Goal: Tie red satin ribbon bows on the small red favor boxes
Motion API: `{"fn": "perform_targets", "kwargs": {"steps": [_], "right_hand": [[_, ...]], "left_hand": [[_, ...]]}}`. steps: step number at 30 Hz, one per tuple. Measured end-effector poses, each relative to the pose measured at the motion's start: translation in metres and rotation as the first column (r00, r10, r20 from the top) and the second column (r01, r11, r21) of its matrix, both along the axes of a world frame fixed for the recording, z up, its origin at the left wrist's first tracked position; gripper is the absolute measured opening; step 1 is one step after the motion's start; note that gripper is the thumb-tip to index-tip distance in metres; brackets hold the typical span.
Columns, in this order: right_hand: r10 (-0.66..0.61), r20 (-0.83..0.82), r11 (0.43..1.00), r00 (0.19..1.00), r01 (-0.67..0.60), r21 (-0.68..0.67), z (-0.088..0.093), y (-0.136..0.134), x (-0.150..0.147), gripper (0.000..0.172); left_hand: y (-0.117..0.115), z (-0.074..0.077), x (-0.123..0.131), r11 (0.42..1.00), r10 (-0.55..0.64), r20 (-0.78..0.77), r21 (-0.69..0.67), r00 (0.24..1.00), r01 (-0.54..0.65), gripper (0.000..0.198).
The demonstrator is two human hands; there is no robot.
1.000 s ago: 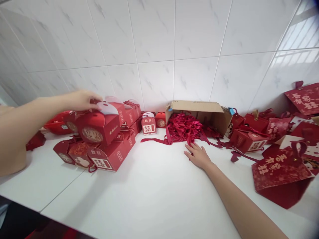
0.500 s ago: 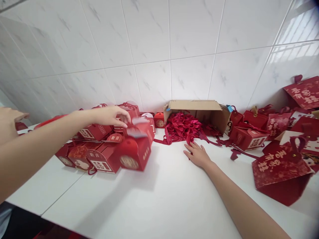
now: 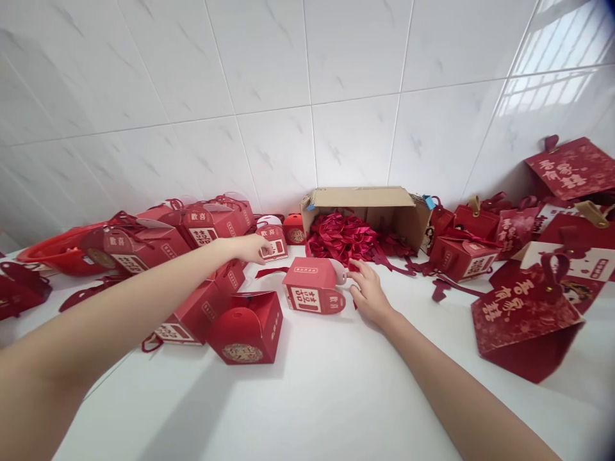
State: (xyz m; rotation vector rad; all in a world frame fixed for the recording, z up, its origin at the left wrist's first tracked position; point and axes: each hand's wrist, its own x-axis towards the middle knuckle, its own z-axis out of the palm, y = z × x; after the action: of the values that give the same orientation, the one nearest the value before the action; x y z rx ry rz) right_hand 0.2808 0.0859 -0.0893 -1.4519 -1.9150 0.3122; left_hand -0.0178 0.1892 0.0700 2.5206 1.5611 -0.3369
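My left hand (image 3: 254,248) reaches over the boxes, its fingers bent but apart at the edge of a small red gift box (image 3: 275,250) near the wall. Whether it touches that box I cannot tell. My right hand (image 3: 371,294) rests on the table, fingers spread, beside the end flaps of a red double-happiness gift box (image 3: 310,275) lying tipped in the middle. Nearer to me stands a red gift box with a gold round emblem (image 3: 244,352), its top flaps open. A heap of dark red ribbons (image 3: 341,234) spills from a cardboard box (image 3: 358,196).
Several red gift boxes (image 3: 144,246) crowd the left, by a red plastic tray (image 3: 62,250). More boxes with ribbon handles stand right, including a large slanted red box (image 3: 523,320). Behind the white table (image 3: 331,390) rises a tiled wall (image 3: 355,147).
My left hand has moved away from the gold-emblem box, which now stands on the table. The double-happiness box now lies by my right hand. The view has shifted slightly.
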Motion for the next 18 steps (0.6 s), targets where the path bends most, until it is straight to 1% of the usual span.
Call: {"fn": "perform_targets", "kwargs": {"steps": [2, 4, 6, 8, 9, 11, 13, 14, 16, 17, 18], "right_hand": [[0.019, -0.079, 0.999, 0.997, -0.017, 0.027, 0.003, -0.002, -0.006, 0.034], [0.057, -0.138, 0.998, 0.989, -0.054, 0.023, 0.004, -0.003, -0.010, 0.029], [0.099, -0.173, 0.995, 0.980, -0.098, 0.015, 0.003, -0.001, -0.012, 0.024], [0.130, -0.191, 0.992, 0.973, -0.128, 0.019, 0.002, 0.001, -0.012, 0.023], [0.145, -0.196, 0.989, 0.970, -0.142, 0.025, 0.003, 0.002, -0.011, 0.024], [0.187, -0.196, 0.982, 0.963, -0.184, 0.034, 0.007, 0.003, -0.008, 0.025], [0.243, -0.186, 0.970, 0.952, -0.242, 0.028, 0.016, 0.002, -0.004, 0.025], [0.271, -0.178, 0.962, 0.946, -0.272, 0.018, 0.022, 0.001, -0.001, 0.025], [0.317, -0.158, 0.946, 0.935, -0.324, -0.021, 0.038, -0.003, 0.005, 0.025], [0.336, -0.149, 0.937, 0.930, -0.346, -0.051, 0.048, -0.005, 0.008, 0.025], [0.352, -0.140, 0.927, 0.926, -0.365, -0.086, 0.057, -0.008, 0.011, 0.024]], "left_hand": [[0.005, -0.020, 0.007, 0.999, -0.005, -0.009, -0.052, 1.000, 0.005, 0.031], [0.006, -0.036, 0.012, 0.995, 0.007, 0.007, -0.096, 1.000, -0.007, 0.032], [0.004, -0.043, 0.015, 0.992, 0.020, 0.056, -0.127, 0.998, -0.013, 0.033], [0.003, -0.040, 0.019, 0.989, 0.024, 0.135, -0.145, 0.991, -0.005, 0.034], [0.004, -0.036, 0.023, 0.989, 0.026, 0.178, -0.150, 0.984, 0.000, 0.034], [0.008, -0.020, 0.034, 0.989, 0.036, 0.275, -0.149, 0.961, 0.006, 0.033], [0.013, 0.003, 0.051, 0.994, 0.038, 0.401, -0.112, 0.915, 0.008, 0.038], [0.013, 0.014, 0.060, 0.997, 0.028, 0.478, -0.071, 0.878, 0.007, 0.043], [0.004, 0.036, 0.080, 0.999, -0.011, 0.613, 0.033, 0.790, -0.012, 0.059], [-0.005, 0.044, 0.089, 0.995, -0.034, 0.664, 0.089, 0.747, -0.034, 0.070], [-0.019, 0.050, 0.097, 0.986, -0.069, 0.696, 0.156, 0.715, -0.058, 0.078]]}}
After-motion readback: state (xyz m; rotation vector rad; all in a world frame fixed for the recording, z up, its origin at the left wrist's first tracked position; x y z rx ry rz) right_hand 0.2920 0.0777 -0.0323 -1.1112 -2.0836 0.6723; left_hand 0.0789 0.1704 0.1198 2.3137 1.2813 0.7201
